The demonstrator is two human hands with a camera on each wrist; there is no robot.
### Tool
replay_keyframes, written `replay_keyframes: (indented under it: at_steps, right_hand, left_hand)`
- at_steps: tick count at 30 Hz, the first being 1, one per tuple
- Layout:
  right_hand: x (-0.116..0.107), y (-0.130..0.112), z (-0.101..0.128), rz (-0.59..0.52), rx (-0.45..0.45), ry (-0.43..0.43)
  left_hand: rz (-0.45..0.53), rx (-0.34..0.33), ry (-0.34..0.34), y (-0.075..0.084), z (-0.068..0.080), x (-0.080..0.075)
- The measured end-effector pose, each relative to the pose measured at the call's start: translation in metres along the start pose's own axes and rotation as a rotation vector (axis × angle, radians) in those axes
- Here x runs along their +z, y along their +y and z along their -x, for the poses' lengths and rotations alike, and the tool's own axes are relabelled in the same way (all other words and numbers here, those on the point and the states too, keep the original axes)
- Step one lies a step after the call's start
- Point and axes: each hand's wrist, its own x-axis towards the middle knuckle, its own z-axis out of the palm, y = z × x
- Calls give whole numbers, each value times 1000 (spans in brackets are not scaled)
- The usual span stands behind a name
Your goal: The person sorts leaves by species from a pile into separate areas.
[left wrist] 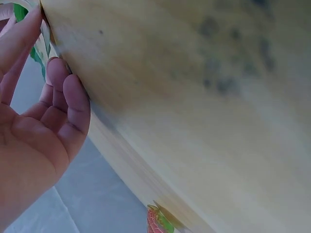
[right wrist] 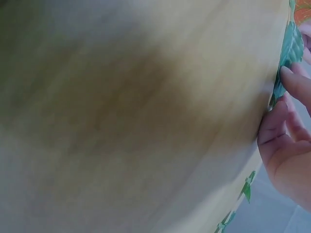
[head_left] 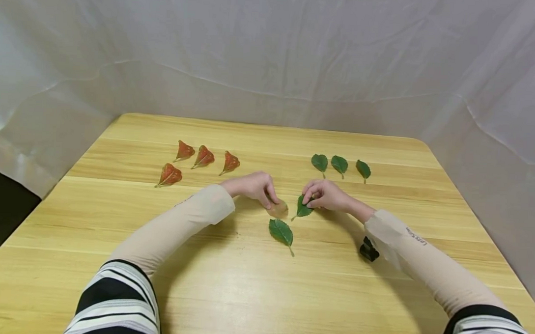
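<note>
Near the middle of the table, my left hand [head_left: 259, 187] pinches a tan-brown leaf [head_left: 281, 210] at its edge, close to the tabletop. Just right of it, my right hand [head_left: 327, 195] holds a green leaf [head_left: 303, 208] between thumb and fingers, its stem pointing toward the lower left. Below both lies a loose green leaf [head_left: 281, 231]. In the right wrist view the held green leaf [right wrist: 292, 46] sits at the fingertips of the right hand [right wrist: 286, 141]. The left wrist view shows the left hand [left wrist: 46, 116] with curled lower fingers; its leaf is mostly hidden there.
Several red leaves [head_left: 204, 156] lie apart from each other at the back left of the wooden table [head_left: 245, 294]. Three green leaves [head_left: 339, 164] form a row at the back right. A small black object [head_left: 369, 249] is by the right forearm. White cloth [head_left: 271, 54] hangs behind.
</note>
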Motion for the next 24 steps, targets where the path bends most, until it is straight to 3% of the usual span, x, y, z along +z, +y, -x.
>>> replay_keyframes:
  at_steps: [7, 14, 24]
  right_hand:
    - [-3, 0, 1, -2, -47, -65]
    - [-7, 0, 2, -98, -25, -185]
    - [-14, 4, 8, -226, 34, -152]
  left_hand:
    - [32, 3, -16, -2, 0, 0]
    - [54, -12, -23, -1, 1, -1]
    - [72, -3, -22, -2, 1, 0]
